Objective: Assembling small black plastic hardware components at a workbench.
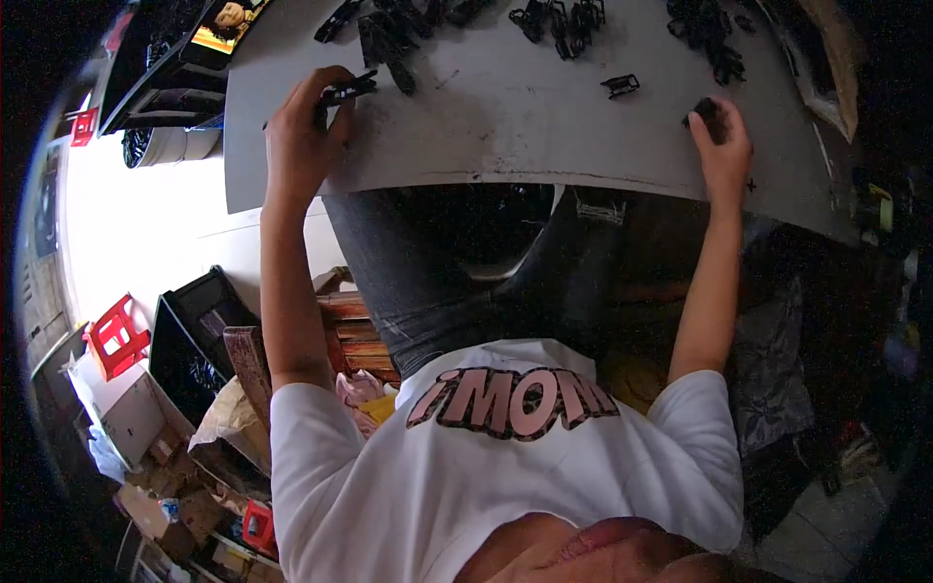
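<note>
My left hand [309, 121] is closed around a black plastic part [348, 90], long and narrow with cut-outs, above the left side of the grey table. Over at the right, my right hand [724, 146] pinches a small dark part [704, 112]; its exact shape is too dark to make out. Between the hands, closer to the right one, a black open-framed part [620, 86] lies alone on the tabletop. Just beyond my left hand is a pile of black plastic parts [389, 44].
More black parts lie in a cluster [564, 24] at the far middle and another heap [708, 37] at the far right of the table [505, 126]. A dark shelf [165, 83] stands left. Red stools [119, 337] and boxes [136, 413] fill the floor at lower left.
</note>
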Available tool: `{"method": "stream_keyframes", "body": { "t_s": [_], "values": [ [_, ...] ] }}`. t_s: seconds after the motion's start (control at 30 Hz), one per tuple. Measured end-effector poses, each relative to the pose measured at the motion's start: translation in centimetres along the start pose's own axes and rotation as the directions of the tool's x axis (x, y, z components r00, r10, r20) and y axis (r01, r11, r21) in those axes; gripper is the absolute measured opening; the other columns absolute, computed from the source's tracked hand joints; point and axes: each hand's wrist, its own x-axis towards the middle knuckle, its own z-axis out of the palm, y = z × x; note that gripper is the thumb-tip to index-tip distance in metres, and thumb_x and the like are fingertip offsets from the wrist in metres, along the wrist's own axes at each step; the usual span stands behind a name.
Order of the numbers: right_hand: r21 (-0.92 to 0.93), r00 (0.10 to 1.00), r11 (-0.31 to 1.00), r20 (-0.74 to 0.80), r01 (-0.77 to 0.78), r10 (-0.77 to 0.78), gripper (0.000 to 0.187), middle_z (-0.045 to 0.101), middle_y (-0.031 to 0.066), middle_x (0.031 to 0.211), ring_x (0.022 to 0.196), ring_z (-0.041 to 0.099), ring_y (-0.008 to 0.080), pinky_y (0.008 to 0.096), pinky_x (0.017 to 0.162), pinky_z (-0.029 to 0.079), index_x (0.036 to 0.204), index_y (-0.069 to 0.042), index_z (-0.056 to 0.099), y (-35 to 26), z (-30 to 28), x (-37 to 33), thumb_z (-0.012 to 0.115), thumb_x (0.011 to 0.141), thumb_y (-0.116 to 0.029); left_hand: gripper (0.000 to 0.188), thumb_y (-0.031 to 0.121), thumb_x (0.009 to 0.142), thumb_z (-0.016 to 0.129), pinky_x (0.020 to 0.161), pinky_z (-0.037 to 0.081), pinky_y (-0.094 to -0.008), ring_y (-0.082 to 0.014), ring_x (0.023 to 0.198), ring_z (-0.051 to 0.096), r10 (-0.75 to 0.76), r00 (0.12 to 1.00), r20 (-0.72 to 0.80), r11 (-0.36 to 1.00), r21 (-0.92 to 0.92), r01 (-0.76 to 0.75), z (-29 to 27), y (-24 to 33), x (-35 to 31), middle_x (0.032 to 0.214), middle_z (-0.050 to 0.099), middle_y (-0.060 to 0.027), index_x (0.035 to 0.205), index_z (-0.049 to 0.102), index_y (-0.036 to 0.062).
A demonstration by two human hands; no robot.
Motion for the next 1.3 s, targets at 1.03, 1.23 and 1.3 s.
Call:
{"method": "stream_keyframes", "body": {
  "t_s": [1.03, 1.23, 1.3],
  "values": [
    [-0.207, 0.739, 0.742, 0.436, 0.638, -0.514, 0.030, 0.057, 0.0075, 0.111, 0.103, 0.055, 0.0262, 0.0363, 0.087, 0.046, 0.109, -0.011, 0.061, -5.6, 2.0, 3.3, 0.064, 0.080, -0.009, 0.021, 0.019, 0.093, 0.050, 0.048, 0.034, -0.0169, -0.0024, 0.059, 0.048, -0.116, 0.849, 0.516, 0.494, -0.711, 0.500, 5.2, 8.7, -2.2, 0.075, 0.058, 0.0007, 0.105, 0.057, 0.0034],
    [-0.244, 0.770, 0.774, 0.467, 0.585, -0.435, 0.027, 0.057, 0.0081, 0.106, 0.097, 0.057, 0.0268, 0.0356, 0.079, 0.049, 0.104, -0.006, 0.060, -5.2, 3.4, 2.9, 0.063, 0.078, -0.008, 0.021, 0.021, 0.092, 0.051, 0.045, 0.035, -0.0178, -0.0038, 0.052, 0.048, -0.172, 0.828, 0.533, 0.457, -0.702, 0.547, 6.2, 8.6, -1.7, 0.068, 0.059, -0.0013, 0.099, 0.059, 0.0023],
    [-0.142, 0.770, 0.816, 0.453, 0.560, -0.449, 0.026, 0.057, 0.0085, 0.105, 0.095, 0.058, 0.0272, 0.0350, 0.076, 0.049, 0.103, -0.005, 0.059, -6.8, 3.4, 1.4, 0.063, 0.077, -0.008, 0.022, 0.022, 0.092, 0.051, 0.044, 0.035, -0.0184, -0.0042, 0.050, 0.048, -0.199, 0.836, 0.511, 0.482, -0.692, 0.537, 6.9, 8.6, -1.3, 0.067, 0.059, -0.0017, 0.096, 0.060, 0.0016]
  ]
}}
